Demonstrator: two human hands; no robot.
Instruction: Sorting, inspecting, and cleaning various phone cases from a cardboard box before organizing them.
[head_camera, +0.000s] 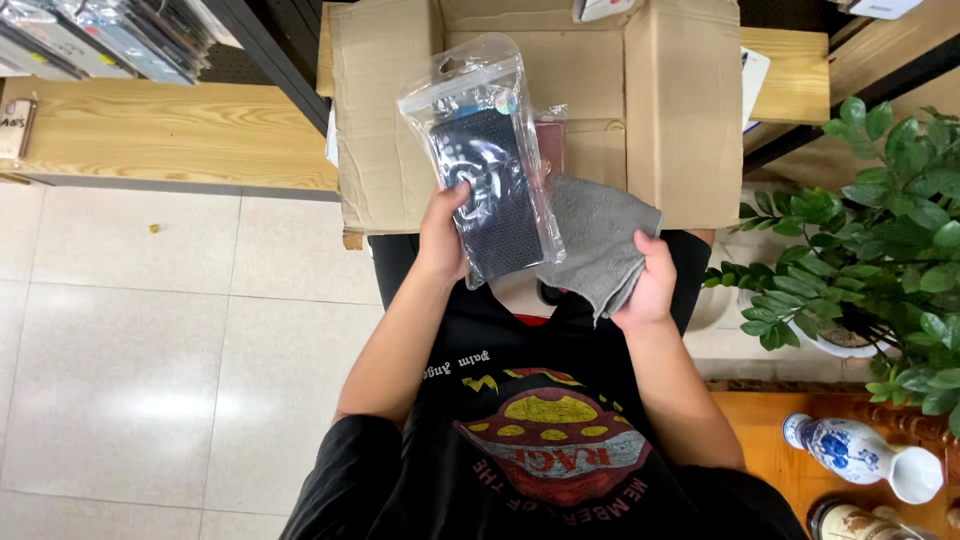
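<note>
Head view, looking straight down over the person's chest and forearms. The left hand (443, 235) is closed around the lower left edge of a clear plastic pouch (487, 150); the thumb is laid across the pouch's front and the fingers are wrapped behind it, out of sight. The pouch is held upright in the air, just above the lap, with its long axis running away from the body and leaning slightly left at the top, where a hang-hole tab is seen. A dark, dotted phone case (488, 195) is sealed inside and fills most of the pouch.

The right hand (648, 285) is closed on a grey cloth (598, 240), which is bunched in the palm and fanned out toward the pouch, so that its left edge touches or overlaps the pouch's lower right side. The pouch lies just left of the right fingers, which are mostly hidden under the cloth. The left hand is the one in contact with the pouch.

Behind both hands an open cardboard box (680, 110) is seen resting against the knees, its flaps spread; its contents are mostly hidden by the pouch. A wooden shelf (170, 130) lies to the left, a leafy potted plant (880, 240) to the right, and a blue-and-white vase (865, 455) at the lower right corner, beside the cut-off top of a darker vessel.
</note>
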